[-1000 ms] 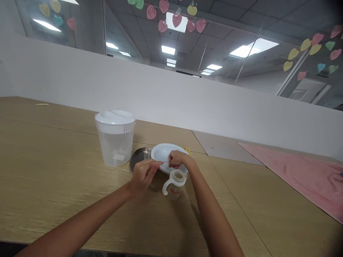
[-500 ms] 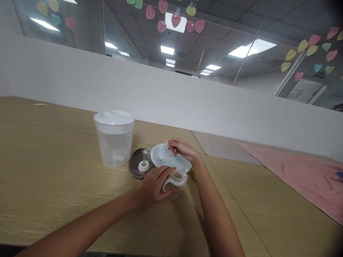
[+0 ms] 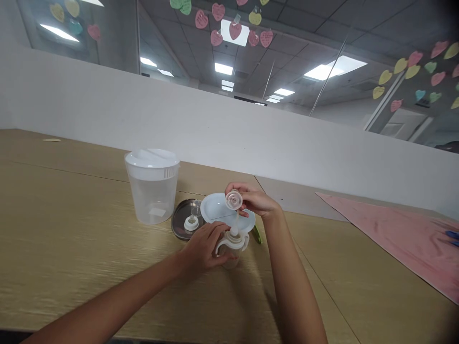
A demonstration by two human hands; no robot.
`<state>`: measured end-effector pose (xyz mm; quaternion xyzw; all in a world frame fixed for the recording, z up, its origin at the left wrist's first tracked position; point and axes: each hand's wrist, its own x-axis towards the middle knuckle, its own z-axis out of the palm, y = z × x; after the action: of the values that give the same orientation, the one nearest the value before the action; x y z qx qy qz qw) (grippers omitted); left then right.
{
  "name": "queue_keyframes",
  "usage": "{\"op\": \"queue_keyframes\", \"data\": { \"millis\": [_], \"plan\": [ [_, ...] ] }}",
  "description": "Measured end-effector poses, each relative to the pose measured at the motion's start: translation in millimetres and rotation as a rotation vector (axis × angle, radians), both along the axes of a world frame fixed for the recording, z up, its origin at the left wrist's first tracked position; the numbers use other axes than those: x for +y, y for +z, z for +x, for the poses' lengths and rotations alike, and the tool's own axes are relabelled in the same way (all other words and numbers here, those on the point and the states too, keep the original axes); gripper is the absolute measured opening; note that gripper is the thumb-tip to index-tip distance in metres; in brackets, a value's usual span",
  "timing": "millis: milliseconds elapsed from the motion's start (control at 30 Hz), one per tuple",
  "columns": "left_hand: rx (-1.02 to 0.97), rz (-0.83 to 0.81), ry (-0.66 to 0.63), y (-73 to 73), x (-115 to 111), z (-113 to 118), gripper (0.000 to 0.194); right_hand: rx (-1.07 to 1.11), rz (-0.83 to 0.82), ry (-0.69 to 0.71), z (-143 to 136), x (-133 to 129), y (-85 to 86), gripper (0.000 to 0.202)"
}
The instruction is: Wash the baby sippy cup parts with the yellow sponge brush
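A clear bottle (image 3: pixel 232 246) with white handles stands on the table, my left hand (image 3: pixel 207 244) wrapped round its left side. Above its mouth, my right hand (image 3: pixel 255 199) pinches a small round translucent disc-like piece (image 3: pixel 234 200). A thin pale stem with a white end (image 3: pixel 234 230) hangs below that piece, at the bottle's opening. Behind the bottle is a light blue plate (image 3: pixel 211 204). To the left, a dark round metal tray (image 3: pixel 178 224) bears a white ring (image 3: pixel 191 222) with a clear tip.
A tall clear container (image 3: pixel 152 191) with a white lid stands left of the tray. A green object (image 3: pixel 257 235) lies right of the plate. The pink cloth (image 3: pixel 387 234) covers the right side, with something blue (image 3: pixel 452 236) at its edge. A white wall (image 3: pixel 201 129) rises behind.
My right hand has moved slightly right and turned, bringing the piece from over the plate to above the bottle, its round face now showing. The left hand stays on the bottle.
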<state>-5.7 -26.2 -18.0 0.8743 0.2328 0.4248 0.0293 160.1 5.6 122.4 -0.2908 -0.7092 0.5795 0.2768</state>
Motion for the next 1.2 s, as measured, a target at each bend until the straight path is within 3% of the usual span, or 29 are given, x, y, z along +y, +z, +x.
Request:
{"op": "queue_keyframes", "data": {
  "millis": [267, 500, 800, 867, 967, 1100, 1200],
  "plan": [
    [-0.013, 0.015, -0.025, -0.4, 1.4, -0.2, 0.052, -0.269, -0.02, 0.068, 2.6, 6.0, -2.0, 0.018],
    [-0.016, -0.034, -0.044, -0.1, 0.3, -0.1, 0.05, -0.478, -0.015, 0.066, 9.4, 12.0, -4.2, 0.056],
    [-0.066, -0.029, -0.071, 1.5, 1.6, -5.6, 0.056, -0.503, 0.013, 0.11, 10.0, 20.2, -12.1, 0.05],
    [-0.16, -0.027, -0.067, 6.7, 5.0, -11.8, 0.046, -0.523, 0.068, 0.108, 10.7, 18.5, -10.2, 0.048],
    [-0.326, -0.062, 0.081, 12.5, 17.0, -23.0, 0.018, -0.545, 0.133, 0.091, 11.9, 16.8, -7.7, 0.044],
    [-0.409, -0.177, 0.384, 9.6, 40.5, -35.5, 0.023, -0.559, 0.175, 0.085, 12.0, 14.8, -4.8, 0.04],
    [-0.358, -0.252, 0.472, 2.0, 53.3, -39.9, 0.024, -0.553, 0.201, 0.073, 12.2, 11.2, -1.3, 0.039]
  ]
}}
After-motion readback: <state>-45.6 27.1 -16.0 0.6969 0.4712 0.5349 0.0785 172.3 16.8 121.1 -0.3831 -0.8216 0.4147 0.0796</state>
